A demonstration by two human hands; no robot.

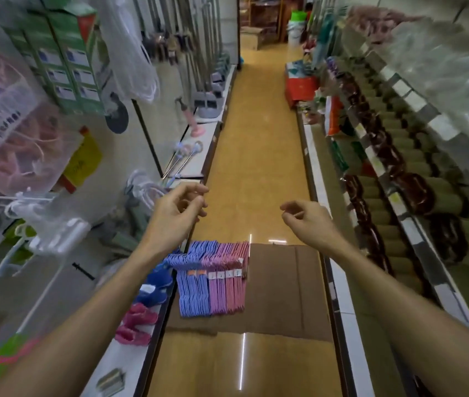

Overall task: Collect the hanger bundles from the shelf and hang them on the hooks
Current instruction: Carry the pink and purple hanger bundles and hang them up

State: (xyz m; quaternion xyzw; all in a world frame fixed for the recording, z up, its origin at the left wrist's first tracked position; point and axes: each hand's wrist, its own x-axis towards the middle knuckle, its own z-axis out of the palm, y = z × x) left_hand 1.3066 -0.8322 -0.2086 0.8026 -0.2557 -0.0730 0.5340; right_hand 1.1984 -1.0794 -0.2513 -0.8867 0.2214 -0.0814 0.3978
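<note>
Several hanger bundles (213, 277), blue, purple and pink, lie side by side on a brown cardboard sheet (279, 290) on the aisle floor. My left hand (177, 209) hovers above and beyond them, fingers loosely curled, holding nothing. My right hand (308, 217) is raised over the far edge of the cardboard, fingers also curled and empty. Both hands are well above the bundles and touch nothing. More blue and pink hangers (144, 310) rest on the low white shelf (118, 356) at my left.
A narrow shop aisle with an orange floor (256, 138) runs ahead. Left wall carries hanging plastic bags (12, 124), green boxes (61, 53) and mops. Right shelving holds rows of rolled goods (394, 167). A red box (302, 87) stands further down.
</note>
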